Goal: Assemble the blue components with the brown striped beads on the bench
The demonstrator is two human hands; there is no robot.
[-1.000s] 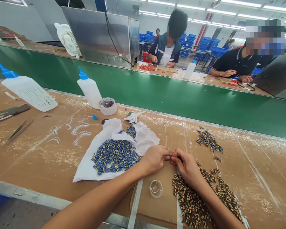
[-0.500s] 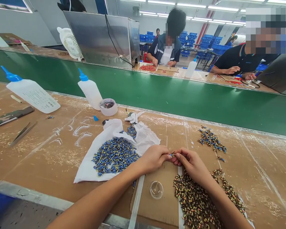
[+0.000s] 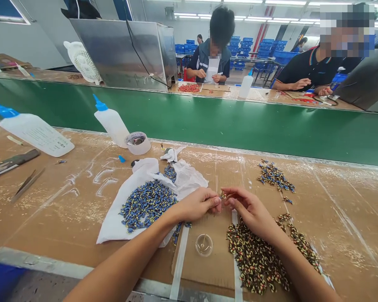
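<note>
My left hand [image 3: 203,204] is closed in a pinch over the cardboard. A tiny dark-and-yellow painted piece [image 3: 222,195] shows at its fingertips; its exact form is too small to tell. Just to the right, my right hand [image 3: 247,209] has its thumb and fingers apart, close beside that piece. Left of my hands, a heap of small blue-and-yellow pieces [image 3: 148,203] lies on a white cloth [image 3: 113,224]. Under my right forearm spreads a pile of black, yellow and red curved pieces [image 3: 258,260]. A small clear cup [image 3: 204,245] with a thin stick stands between the piles.
Farther right lies a small pile of blue, yellow and dark pieces [image 3: 275,176]. White bottles with blue nozzles [image 3: 111,126] and a tape roll [image 3: 137,143] stand at the back left, near tweezers [image 3: 28,184]. Beyond the green belt [image 3: 189,119], two people work at a bench.
My right fingers have parted from the left fingertips, where both hands pinched together before. The left hand has shifted slightly left. The whole view has swung a little.
</note>
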